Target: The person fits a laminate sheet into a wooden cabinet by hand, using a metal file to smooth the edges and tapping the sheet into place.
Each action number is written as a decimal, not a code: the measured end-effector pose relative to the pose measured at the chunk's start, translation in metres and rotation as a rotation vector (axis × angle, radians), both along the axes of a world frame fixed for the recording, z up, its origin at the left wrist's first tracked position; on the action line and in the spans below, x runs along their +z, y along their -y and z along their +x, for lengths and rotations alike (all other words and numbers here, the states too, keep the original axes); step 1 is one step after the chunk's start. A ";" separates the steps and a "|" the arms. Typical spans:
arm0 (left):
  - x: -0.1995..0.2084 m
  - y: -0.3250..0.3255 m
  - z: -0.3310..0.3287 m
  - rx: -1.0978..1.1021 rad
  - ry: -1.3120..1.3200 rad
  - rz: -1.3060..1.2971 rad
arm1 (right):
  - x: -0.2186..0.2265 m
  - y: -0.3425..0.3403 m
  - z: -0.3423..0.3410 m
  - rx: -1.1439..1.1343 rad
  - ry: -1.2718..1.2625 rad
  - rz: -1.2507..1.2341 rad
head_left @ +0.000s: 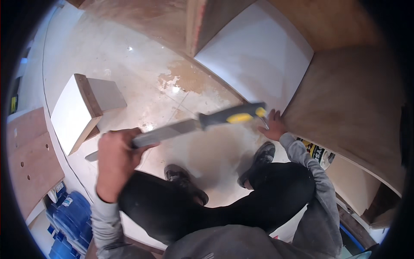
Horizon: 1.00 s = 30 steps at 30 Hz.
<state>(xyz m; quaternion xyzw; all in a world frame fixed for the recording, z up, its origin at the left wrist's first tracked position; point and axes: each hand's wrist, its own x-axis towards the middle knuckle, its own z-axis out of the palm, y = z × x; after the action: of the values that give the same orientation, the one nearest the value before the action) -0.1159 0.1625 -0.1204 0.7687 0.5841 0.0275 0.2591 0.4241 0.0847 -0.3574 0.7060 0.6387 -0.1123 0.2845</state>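
My left hand (118,157) is wrapped round the grey blade of a long flat file (170,131). The file slants up to the right in front of my knees, and its black handle with yellow patches (233,115) points away from that hand. Past the handle's end, my right hand (274,126) has its fingers apart, close to the lower edge of a wooden cabinet (345,99). A small shiny metal piece (265,123) shows by these fingers; whether they touch it I cannot tell.
A white panel (258,52) forms part of the cabinet at the upper right. To the left stands a white box-like piece with brown edges (75,114). Blue water jugs (73,216) lie at lower left, below a drilled wooden board (32,159). The tiled floor (125,64) is stained.
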 end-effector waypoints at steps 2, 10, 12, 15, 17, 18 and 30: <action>-0.004 0.003 0.006 -0.037 0.066 0.094 | 0.028 -0.009 0.003 -0.059 -0.369 -0.320; -0.093 -0.057 0.008 0.247 0.501 0.254 | 0.085 -0.018 0.006 -0.464 -0.434 -0.111; -0.093 -0.069 -0.009 0.330 0.547 0.339 | 0.084 -0.031 -0.029 -0.378 -0.404 -0.019; -0.088 -0.077 -0.010 0.663 0.727 0.172 | 0.071 -0.060 -0.059 -0.132 -0.480 0.173; -0.087 -0.075 -0.022 0.680 0.694 0.203 | 0.036 -0.078 -0.083 -0.197 -0.605 0.304; -0.089 -0.074 -0.028 0.695 0.675 0.239 | 0.012 -0.079 -0.092 -0.199 -0.610 0.292; -0.105 -0.048 -0.075 0.877 0.557 0.147 | -0.046 -0.212 -0.217 0.268 -0.501 0.497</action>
<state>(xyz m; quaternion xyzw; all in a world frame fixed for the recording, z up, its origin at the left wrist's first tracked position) -0.1910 0.2102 -0.2254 0.4315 0.7566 0.3778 0.3141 0.2073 0.2965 -0.4030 0.6143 0.7830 -0.0851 -0.0484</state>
